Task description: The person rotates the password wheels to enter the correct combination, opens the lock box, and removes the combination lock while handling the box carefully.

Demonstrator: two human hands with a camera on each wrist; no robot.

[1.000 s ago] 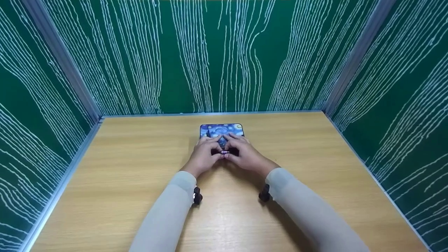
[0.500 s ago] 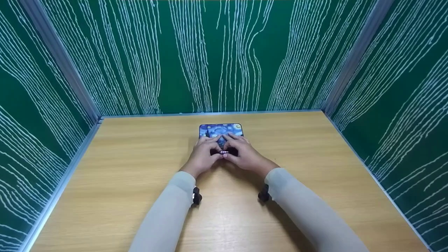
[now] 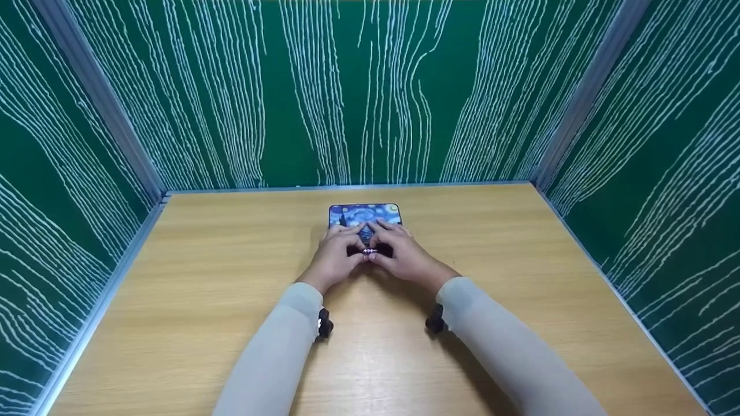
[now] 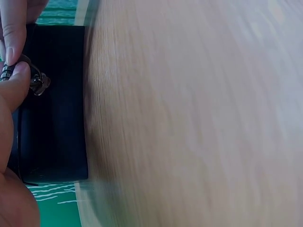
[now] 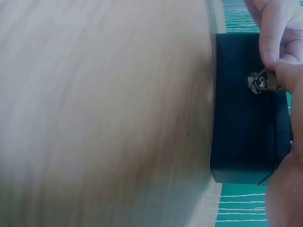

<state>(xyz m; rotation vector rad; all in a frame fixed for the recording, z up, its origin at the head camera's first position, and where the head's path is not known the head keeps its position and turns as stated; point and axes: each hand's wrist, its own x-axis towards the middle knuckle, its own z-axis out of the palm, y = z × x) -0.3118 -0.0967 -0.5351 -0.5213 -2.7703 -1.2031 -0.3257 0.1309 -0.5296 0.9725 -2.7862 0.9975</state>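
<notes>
A box with a swirling blue painted lid [image 3: 365,214] lies toward the back of the table, its dark front face [image 4: 57,127] turned to me. From a metal clasp [image 5: 252,82] on that face hangs a small combination padlock [image 3: 369,251], its number dials [image 4: 6,72] partly covered by fingers. My left hand [image 3: 335,254] pinches one end of the padlock between thumb and finger. On the other side my right hand [image 3: 404,252] pinches it too, thumbs nearly touching. Other fingers of both hands rest on the lid. The dial digits are too small to read.
The wooden table [image 3: 202,289] surrounds the box. Green panels [image 3: 231,115] with white wavy lines stand at the back and both sides, joined by grey corner posts [image 3: 107,98]. A small black device [image 3: 325,323] sits at each wrist.
The view has shifted very slightly. Both hands keep their hold on the padlock, and the box stays in place; any turn of the dials is too small to see.
</notes>
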